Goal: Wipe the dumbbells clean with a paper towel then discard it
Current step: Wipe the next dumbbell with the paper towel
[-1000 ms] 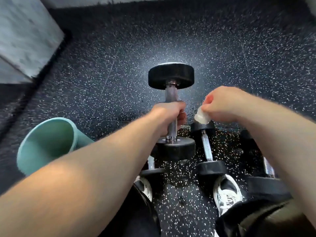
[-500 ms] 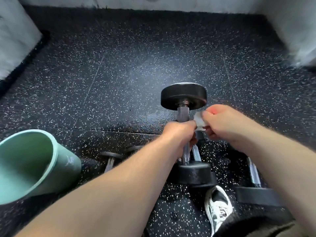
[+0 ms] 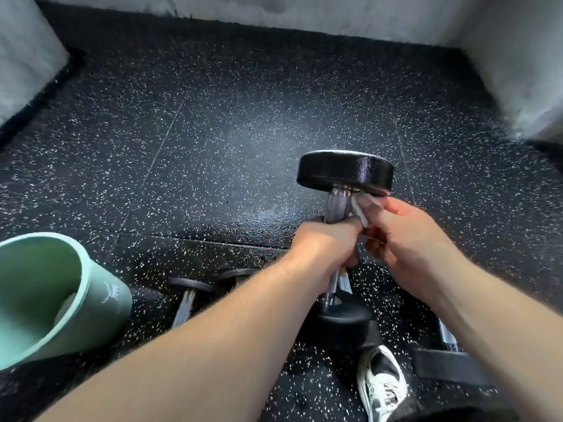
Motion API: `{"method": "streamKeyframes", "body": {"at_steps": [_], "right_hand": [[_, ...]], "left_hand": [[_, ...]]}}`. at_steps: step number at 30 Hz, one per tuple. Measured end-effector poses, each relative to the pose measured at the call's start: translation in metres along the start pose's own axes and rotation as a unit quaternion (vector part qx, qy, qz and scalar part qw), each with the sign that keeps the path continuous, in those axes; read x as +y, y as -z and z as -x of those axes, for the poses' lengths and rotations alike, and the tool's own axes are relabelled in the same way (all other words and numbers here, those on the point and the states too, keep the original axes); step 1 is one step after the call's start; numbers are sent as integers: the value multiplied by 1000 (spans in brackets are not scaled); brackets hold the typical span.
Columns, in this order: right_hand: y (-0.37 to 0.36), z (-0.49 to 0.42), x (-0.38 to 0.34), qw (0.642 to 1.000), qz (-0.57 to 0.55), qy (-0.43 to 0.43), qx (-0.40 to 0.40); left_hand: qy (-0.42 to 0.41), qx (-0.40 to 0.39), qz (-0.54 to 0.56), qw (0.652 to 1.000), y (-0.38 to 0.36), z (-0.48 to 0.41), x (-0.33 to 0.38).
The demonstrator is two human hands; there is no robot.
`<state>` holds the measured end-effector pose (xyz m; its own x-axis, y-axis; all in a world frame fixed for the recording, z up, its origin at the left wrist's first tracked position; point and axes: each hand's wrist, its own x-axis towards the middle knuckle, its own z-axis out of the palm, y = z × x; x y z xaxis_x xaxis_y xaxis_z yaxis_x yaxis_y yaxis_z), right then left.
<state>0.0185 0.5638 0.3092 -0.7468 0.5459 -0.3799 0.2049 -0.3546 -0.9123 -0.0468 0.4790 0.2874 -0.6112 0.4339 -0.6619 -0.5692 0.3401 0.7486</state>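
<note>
Above the dark speckled floor (image 3: 213, 141), we hold a black dumbbell (image 3: 345, 173) roughly on end, one head up and away from us, the other low and near our feet. Our left hand (image 3: 327, 243) grips the metal handle, fingers wrapped tight around it. Our right hand (image 3: 408, 239) comes in from the side, its fingers pinching a small white paper towel (image 3: 359, 208) and pressing it to the handle just under the upper head, right above the left fist. We cannot tell whether the lower head touches the floor. More dumbbells lie on the floor: one to the left (image 3: 186, 300), partly behind our forearm, and one to the right (image 3: 447, 357). A mint-green bin (image 3: 100, 303) sits at the left, tilted with its mouth toward us. A white sneaker (image 3: 382, 383) shows below.
</note>
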Motion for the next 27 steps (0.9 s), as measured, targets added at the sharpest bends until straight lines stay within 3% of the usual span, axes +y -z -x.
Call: {"method": "streamKeyframes", "body": {"at_steps": [5,11,21,27], "right_hand": [[-8,-1,10,998,-36,31,48],[-9,-4,14,992,-104,-1,64],[-17,0,17,995,-51,46,77],[-21,-2,17,998,-39,-11,46]], "left_hand": [[-33,41,-43,998,-4,4,-4],[-64,51,-141,987,-6,3,-4],[-83,54,-164,981,-4,4,-4],[-115,31,-173,978,-6,10,-6]]}}
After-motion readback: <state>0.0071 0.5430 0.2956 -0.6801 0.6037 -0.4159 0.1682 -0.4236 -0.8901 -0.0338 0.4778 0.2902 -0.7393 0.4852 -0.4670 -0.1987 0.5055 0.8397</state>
